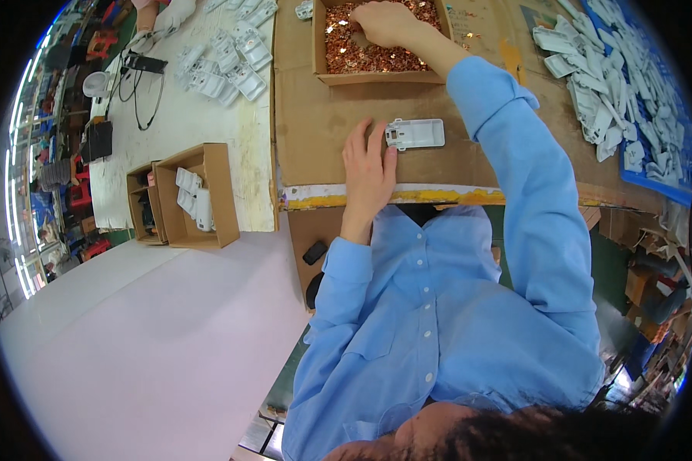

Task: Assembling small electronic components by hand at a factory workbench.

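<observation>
A white plastic housing [421,133] with a recessed middle lies on the cardboard-covered bench in front of me. My left hand [369,163] rests at the housing's left end, fingers spread, with the thumb and forefinger touching or very near its edge. Further off stands an open cardboard box [377,78] full of small copper-coloured metal pieces [377,58]. My right hand [388,24] reaches into that box, its fingers curled together and pointing down at the pieces. Whatever is between those fingertips is too small to make out.
White plastic parts [584,73] are heaped at the right, beside and in a blue crate [657,182]. On the white table at left lie more white housings [227,65], a cardboard box [217,192] holding several, and a cabled black device [146,64]. Another person's gloved hand [173,15] shows beyond.
</observation>
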The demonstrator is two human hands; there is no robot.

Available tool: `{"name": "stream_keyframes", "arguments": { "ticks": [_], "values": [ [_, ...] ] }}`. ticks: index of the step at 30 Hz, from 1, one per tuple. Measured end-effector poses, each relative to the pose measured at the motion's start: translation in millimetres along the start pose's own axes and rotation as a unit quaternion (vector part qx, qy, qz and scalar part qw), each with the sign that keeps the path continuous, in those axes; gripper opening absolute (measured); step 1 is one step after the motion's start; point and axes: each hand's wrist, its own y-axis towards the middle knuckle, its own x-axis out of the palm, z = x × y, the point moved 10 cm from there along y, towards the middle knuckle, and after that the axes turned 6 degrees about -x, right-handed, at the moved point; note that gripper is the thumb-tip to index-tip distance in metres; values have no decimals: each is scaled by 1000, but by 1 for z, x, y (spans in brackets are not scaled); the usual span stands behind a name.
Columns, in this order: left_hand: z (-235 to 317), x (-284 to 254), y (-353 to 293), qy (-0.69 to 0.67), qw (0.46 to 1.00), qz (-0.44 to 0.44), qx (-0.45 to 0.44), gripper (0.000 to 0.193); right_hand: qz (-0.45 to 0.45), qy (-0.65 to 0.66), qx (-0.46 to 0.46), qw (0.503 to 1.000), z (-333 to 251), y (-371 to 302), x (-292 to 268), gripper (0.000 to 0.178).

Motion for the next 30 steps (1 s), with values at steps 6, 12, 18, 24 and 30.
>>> {"name": "stream_keyframes", "arguments": {
  "ticks": [6, 12, 18, 24, 30],
  "values": [
    [-2, 0, -1, 0, 1000, 3, 2, 42, -10, -26, 20, 999, 4, 3, 8, 21],
    [-2, 0, 0, 0, 1000, 4, 3, 42, -17, -14, 19, 1000, 5, 0, 9, 21],
    [0, 1, 0, -1, 1000, 4, 10, 43, -27, 5, 24, 999, 12, -5, 10, 25],
    [-8, -4, -3, 2, 1000, 12, -4, 43, 69, 90, -70, 991, -21, -42, -47, 24],
    [-1, 0, 1, -5, 1000, 3, 9, 44, -57, 51, 119, 990, 22, -19, -22, 28]
  ]
}}
